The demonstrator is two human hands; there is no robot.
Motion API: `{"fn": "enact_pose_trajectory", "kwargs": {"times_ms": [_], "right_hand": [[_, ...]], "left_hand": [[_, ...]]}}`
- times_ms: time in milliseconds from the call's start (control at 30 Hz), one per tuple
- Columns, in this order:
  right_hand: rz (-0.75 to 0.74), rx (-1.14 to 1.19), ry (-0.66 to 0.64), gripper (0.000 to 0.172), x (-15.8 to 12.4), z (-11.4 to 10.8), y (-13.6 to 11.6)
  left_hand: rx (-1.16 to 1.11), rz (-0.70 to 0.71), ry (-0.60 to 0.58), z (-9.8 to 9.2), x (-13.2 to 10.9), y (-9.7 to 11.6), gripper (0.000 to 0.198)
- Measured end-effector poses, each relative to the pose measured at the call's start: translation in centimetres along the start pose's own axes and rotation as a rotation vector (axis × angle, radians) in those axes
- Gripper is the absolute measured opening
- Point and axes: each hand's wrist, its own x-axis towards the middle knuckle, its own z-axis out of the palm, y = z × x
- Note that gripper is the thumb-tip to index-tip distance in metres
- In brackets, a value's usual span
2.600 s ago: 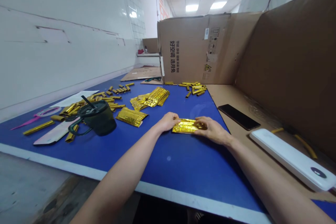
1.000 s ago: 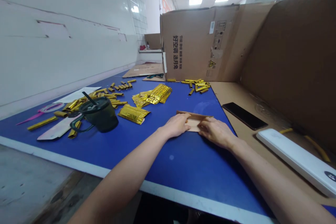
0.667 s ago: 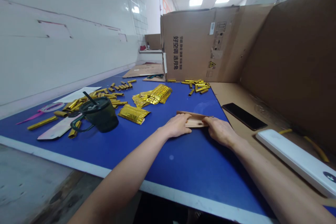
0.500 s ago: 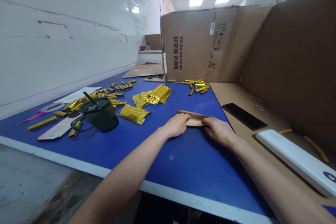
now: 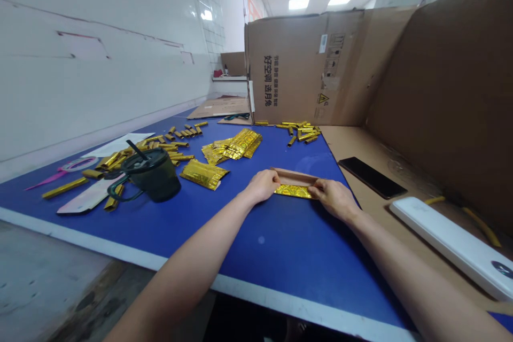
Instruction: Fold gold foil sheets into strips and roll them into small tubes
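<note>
Between my two hands lies a sheet of gold foil paper (image 5: 295, 191) with a brown inner side. Its near edge is folded over so the gold face shows, while the far edge stands up brown. My left hand (image 5: 264, 184) pinches the left end, and my right hand (image 5: 331, 196) pinches the right end. Left of my left hand rests a stack of flat gold paper sheets (image 5: 204, 173), with a looser pile of gold sheets (image 5: 240, 144) behind it.
A dark green lidded mug (image 5: 156, 176) with a straw stands at left, amid many rolled gold tubes (image 5: 114, 160) and pink scissors (image 5: 60, 173). More gold tubes (image 5: 306, 132) lie near the cardboard box (image 5: 300, 75). At right are a black phone (image 5: 372, 177) and a white device (image 5: 449, 243).
The near edge of the sheet has been folded over, so a gold strip now shows where brown was. My left hand has shifted slightly left.
</note>
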Motion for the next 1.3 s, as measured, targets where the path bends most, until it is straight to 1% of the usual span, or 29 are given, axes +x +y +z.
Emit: {"fn": "enact_pose_trajectory", "kwargs": {"times_ms": [167, 333, 500, 800, 967, 1067, 1133, 1200, 1300], "right_hand": [[0.065, -0.039, -0.024, 0.028, -0.2, -0.2, -0.5], [0.101, -0.095, -0.058, 0.029, -0.3, -0.1, -0.8], [0.087, -0.135, -0.066, 0.029, -0.4, 0.0, -1.0], [0.042, -0.232, -0.091, 0.035, -0.8, -0.4, -1.8], [0.024, -0.244, -0.099, 0.033, -0.9, -0.4, -1.9], [0.016, -0.251, -0.098, 0.032, -0.9, -0.4, -1.9], [0.010, -0.255, -0.095, 0.031, -1.0, -0.4, -2.0], [0.007, -0.260, -0.092, 0.031, -1.1, -0.4, -2.2], [-0.001, -0.267, -0.087, 0.029, -1.3, -0.4, -2.4]], "left_hand": [[0.073, -0.029, -0.007, 0.3, -0.2, 0.2, 0.013], [0.161, -0.049, -0.014, 0.6, -0.4, 0.7, 0.021], [0.221, -0.037, -0.013, 0.7, -0.6, 1.1, 0.029], [0.287, -0.018, -0.003, 1.2, -0.8, 1.5, 0.039], [0.327, -0.050, 0.022, 1.1, -1.0, 1.6, 0.031], [0.369, -0.078, 0.099, 0.8, -1.2, 2.0, 0.026], [0.398, -0.064, 0.146, 0.6, -1.4, 2.3, 0.027], [0.406, -0.017, 0.133, 0.6, -1.5, 2.7, 0.028], [0.398, 0.063, 0.064, 0.8, -1.7, 3.3, 0.024]]}}
